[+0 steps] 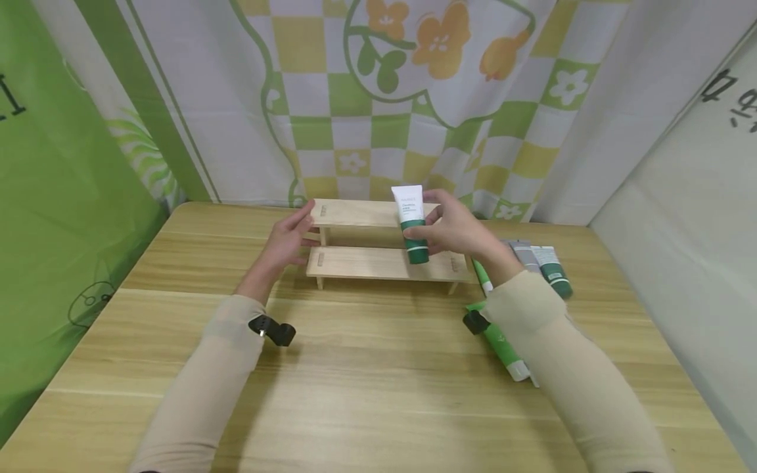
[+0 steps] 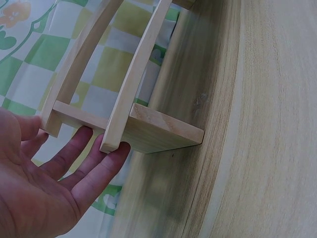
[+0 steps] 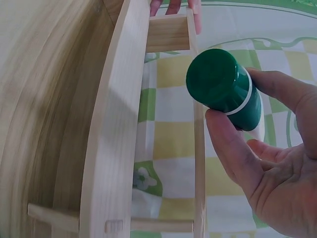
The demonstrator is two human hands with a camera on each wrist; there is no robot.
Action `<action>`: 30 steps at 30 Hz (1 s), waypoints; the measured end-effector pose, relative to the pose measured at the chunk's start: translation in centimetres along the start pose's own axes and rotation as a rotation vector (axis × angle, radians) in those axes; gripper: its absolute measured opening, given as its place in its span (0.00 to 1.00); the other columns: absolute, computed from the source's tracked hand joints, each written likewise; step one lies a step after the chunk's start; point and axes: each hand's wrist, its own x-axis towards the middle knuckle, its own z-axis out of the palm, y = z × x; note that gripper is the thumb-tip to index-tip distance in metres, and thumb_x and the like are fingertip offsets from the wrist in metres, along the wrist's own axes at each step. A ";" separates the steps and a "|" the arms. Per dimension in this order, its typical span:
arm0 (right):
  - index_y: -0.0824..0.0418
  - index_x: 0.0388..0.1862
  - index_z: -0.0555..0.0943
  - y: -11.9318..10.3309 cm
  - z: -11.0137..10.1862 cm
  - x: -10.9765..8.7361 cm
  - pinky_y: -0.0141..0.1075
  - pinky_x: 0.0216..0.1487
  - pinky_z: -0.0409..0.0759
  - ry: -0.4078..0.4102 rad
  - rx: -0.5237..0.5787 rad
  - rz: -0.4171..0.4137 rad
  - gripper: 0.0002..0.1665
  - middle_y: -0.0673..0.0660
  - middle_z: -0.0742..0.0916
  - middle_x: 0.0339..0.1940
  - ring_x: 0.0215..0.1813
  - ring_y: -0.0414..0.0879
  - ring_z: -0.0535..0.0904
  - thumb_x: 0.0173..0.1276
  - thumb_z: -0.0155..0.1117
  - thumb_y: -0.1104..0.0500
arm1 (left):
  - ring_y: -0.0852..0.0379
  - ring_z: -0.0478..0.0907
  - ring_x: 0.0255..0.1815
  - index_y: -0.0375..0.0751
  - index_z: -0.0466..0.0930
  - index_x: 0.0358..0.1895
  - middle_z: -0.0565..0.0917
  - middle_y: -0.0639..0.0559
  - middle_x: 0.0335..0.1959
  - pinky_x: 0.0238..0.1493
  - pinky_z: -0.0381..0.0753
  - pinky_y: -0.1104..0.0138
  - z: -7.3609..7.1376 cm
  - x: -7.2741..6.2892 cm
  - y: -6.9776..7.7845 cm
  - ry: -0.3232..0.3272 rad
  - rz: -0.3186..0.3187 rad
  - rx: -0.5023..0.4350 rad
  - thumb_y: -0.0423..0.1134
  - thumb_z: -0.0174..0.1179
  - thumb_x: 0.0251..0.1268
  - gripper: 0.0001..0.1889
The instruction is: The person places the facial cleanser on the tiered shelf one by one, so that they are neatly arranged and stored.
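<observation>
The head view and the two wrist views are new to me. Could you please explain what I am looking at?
There is no robot here, only a person's two bare hands. The head picture comes from a camera on the person's head, looking forward and down; the other two come from small black cameras worn on the wrists. On the wooden table stands a two-level wooden rack. The left hand holds its left end, while the right hand holds a white and green tube, cap downward, in front of the rack's upper shelf. More tubes lie to the right, partly hidden by the right arm.
</observation>
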 end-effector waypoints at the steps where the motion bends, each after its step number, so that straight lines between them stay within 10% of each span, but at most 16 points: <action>1: 0.62 0.78 0.56 -0.1 0.2 0.2 0.53 0.42 0.86 -0.001 0.006 -0.002 0.50 0.68 0.77 0.46 0.34 0.57 0.84 0.64 0.75 0.59 | 0.36 0.75 0.63 0.69 0.56 0.79 0.72 0.37 0.66 0.52 0.79 0.39 0.0 0.0 0.0 0.000 0.003 0.006 0.51 0.43 0.83 0.26; 30: 0.59 0.74 0.58 -4.9 4.4 6.9 0.50 0.42 0.87 0.063 0.203 -0.084 0.46 0.68 0.80 0.49 0.43 0.59 0.85 0.65 0.74 0.62 | 0.39 0.77 0.61 0.72 0.57 0.77 0.73 0.39 0.66 0.50 0.81 0.42 -0.2 -0.1 0.0 0.006 0.021 0.028 0.53 0.44 0.82 0.25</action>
